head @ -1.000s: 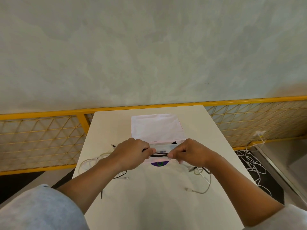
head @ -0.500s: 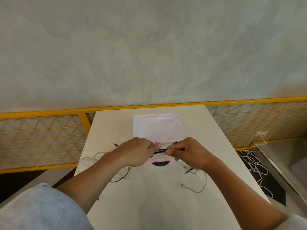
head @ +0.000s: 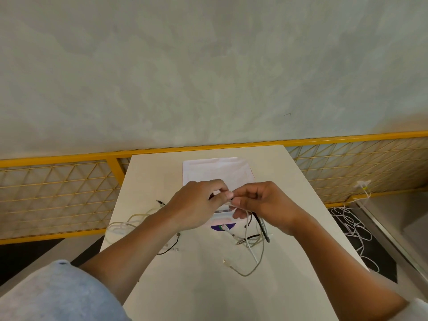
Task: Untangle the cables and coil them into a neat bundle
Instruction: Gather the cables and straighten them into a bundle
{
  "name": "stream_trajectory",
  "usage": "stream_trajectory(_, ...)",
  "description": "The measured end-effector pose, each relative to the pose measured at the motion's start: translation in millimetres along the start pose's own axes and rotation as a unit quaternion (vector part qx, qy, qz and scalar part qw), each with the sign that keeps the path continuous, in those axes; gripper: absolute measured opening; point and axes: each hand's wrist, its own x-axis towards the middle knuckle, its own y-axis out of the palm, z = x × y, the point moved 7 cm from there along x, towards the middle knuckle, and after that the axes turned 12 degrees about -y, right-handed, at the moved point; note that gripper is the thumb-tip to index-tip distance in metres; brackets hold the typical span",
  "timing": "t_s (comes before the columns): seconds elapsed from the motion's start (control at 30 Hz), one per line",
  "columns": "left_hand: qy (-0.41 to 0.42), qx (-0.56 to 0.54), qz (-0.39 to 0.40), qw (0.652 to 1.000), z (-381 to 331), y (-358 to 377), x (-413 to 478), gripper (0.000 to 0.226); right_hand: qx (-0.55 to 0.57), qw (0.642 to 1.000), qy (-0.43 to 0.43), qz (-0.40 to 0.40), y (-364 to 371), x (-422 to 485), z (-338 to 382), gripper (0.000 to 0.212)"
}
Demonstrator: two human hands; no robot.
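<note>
- Pinching one white cable [head: 230, 202] at frame centre, the fingers [head: 222, 195] of your left hand [head: 196, 205] and right hand [head: 266, 205] could cinch knots pulling apart.
- Cables [head: 251, 242] dangling just below centre may snag, dragging strands off the surface [head: 208, 286].

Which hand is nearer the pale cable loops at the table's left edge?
Left. The left hand is just to the right of the pale cable loops; the right hand lies farther right, beyond the left hand.
</note>
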Motion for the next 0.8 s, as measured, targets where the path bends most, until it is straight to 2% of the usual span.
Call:
stream_trajectory(0.1, 0.005, -0.009, 0.008, 1.0, 3, -3, 0, 0.02, -0.052, 0.999, 0.002, -0.007, -9, 2, -1, 0.01)
stream_trajectory(0.23, 0.004, -0.005, 0.01, 1.0, 1, -6, 2, 0.021, -0.126, 0.991, -0.008, 0.035, -3, 5, 5, 0.013)
stream_trajectory(0.5, 0.002, 0.018, 0.041, 0.999, -3, -9, 1, 0.021, -0.141, 0.99, -0.029, -0.001, -8, 6, 12, 0.01)
stream_trajectory(0.67, -0.001, 0.01, 0.064, 0.998, -6, -8, -3, 0.021, -0.224, 0.973, -0.049, 0.037, -8, 8, 16, 0.027)
stream_trajectory(0.8, -0.001, 0.0, 0.06, 0.998, -9, -10, -5, 0.018, -0.166, 0.985, -0.022, 0.045, -9, 3, 15, 0.03)
